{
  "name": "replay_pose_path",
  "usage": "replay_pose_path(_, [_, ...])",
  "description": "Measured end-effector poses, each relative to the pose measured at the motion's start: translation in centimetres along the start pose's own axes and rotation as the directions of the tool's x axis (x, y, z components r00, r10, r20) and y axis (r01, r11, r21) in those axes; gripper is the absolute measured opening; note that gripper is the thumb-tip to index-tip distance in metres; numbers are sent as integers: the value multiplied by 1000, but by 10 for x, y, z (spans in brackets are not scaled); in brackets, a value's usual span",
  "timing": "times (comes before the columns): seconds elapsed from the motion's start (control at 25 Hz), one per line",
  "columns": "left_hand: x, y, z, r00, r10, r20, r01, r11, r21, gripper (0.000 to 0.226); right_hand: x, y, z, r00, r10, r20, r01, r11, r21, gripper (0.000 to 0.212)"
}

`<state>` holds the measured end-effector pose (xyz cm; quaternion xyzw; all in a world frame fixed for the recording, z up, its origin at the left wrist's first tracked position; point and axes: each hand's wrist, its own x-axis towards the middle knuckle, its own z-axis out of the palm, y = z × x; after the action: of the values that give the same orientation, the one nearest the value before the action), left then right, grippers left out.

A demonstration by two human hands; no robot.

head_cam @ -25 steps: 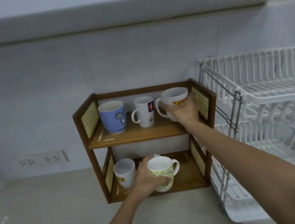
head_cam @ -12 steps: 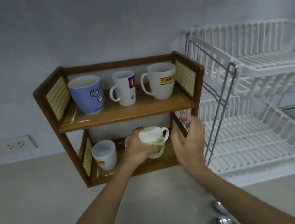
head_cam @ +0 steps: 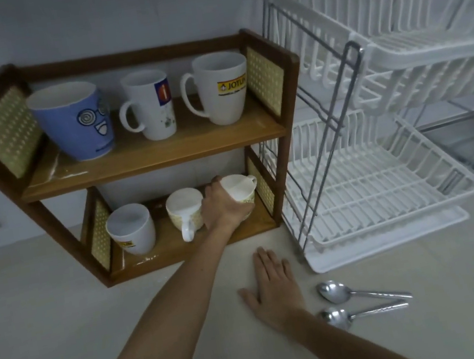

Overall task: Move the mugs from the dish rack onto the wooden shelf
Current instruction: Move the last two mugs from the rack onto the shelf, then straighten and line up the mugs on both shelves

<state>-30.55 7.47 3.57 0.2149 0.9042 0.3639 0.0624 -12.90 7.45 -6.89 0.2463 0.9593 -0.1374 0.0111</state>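
The left arm reaches from the bottom of the frame up to the lower level of the wooden shelf [head_cam: 150,159], near the middle of the frame. The left hand [head_cam: 225,209] is closed around a patterned mug [head_cam: 242,189] at the right end of this level, fingers wrapped on its side. Just left of it stands a second patterned mug [head_cam: 184,210], then a white mug [head_cam: 132,229]. Three more mugs stand on the upper level. The right hand [head_cam: 274,289] lies flat and open on the tabletop [head_cam: 51,335], palm down, in the lower middle. The dish rack [head_cam: 387,185] at the right holds no mugs.
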Motion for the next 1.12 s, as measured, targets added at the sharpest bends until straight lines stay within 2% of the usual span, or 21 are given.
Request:
replay_pose_path(0.2, [7,-6,21,999,-16,32,14,999,37,101,0,0,4,1000,-6,-22,6,1000,9,88])
replay_pose_path(0.4, [6,-12,25,997,-23,70,25,999,-28,101,3,2,5,1000,-2,-31,2,1000,11,89])
replay_pose_path(0.52, [-3,-3,5,978,54,202,-79,990,116,101,2,3,2,1000,7,-3,-7,1000,-3,89])
replay_pose_path(0.6, [-17,7,-27,945,103,309,-155,977,148,90,6,-1,-14,1000,7,5,-7,999,-54,80])
replay_pose_path(0.68, [-29,17,-81,889,154,432,-206,975,78,59,19,-10,-47,999,-26,24,27,999,-46,56])
replay_pose_path(0.72, [-35,21,-114,868,178,463,-201,980,0,38,25,-16,-68,998,-68,11,67,997,44,43])
replay_pose_path(0.76, [-39,27,-152,875,209,437,-187,978,-93,22,29,-27,-95,991,-122,-59,130,978,165,31])
replay_pose_path(0.8, [-41,33,-188,910,247,333,-196,964,-180,17,32,-39,-125,965,-177,-195,225,939,261,21])
replay_pose_path(0.84, [-37,41,-222,951,274,144,-235,942,-241,16,36,-53,-157,904,-240,-354,355,882,310,17])
replay_pose_path(0.88, [-29,48,-253,956,281,-81,-292,925,-245,15,43,-68,-190,812,-302,-500,490,817,303,18])
replay_pose_path(0.92, [-16,53,-277,926,271,-261,-322,931,-175,16,51,-83,-224,709,-354,-610,601,756,260,18])
replay_pose_path(0.96, [-3,58,-298,897,270,-351,-303,952,-42,21,63,-102,-258,611,-408,-679,675,717,177,18])
replay_pose_path(1.0, [11,60,-311,906,261,-332,-224,963,148,32,77,-120,-289,553,-458,-696,702,706,93,17])
replay_pose_path(1.04, [26,59,-318,946,216,-240,-121,926,358,49,93,-137,-317,559,-515,-650,694,720,27,16])
replay_pose_path(1.08, [37,57,-320,980,134,-149,-37,852,523,62,110,-152,-340,624,-575,-529,655,754,-47,24])
replay_pose_path(1.12, [44,54,-317,994,49,-99,23,784,621,72,125,-162,-357,709,-614,-347,615,779,-121,39])
